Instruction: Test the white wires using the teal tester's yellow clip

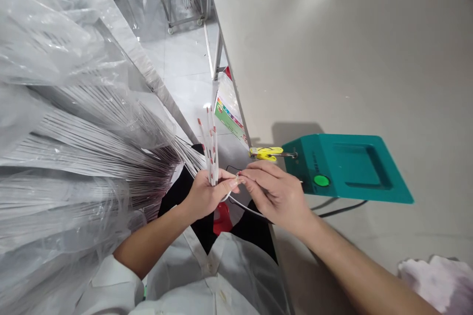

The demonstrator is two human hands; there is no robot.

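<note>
White shirt cloth sits closest to me. Just off the desk's left edge, I see the left hand clasping red-tipped wires; the right hand pinches a small end, details blurred. Slackening the left grip could, I judge, scatter the wires.

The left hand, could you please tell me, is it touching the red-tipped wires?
Touching: the head view shows the left hand wrapped around the red-tipped wires.

Two hands, one teal device, one yellow clip
</note>
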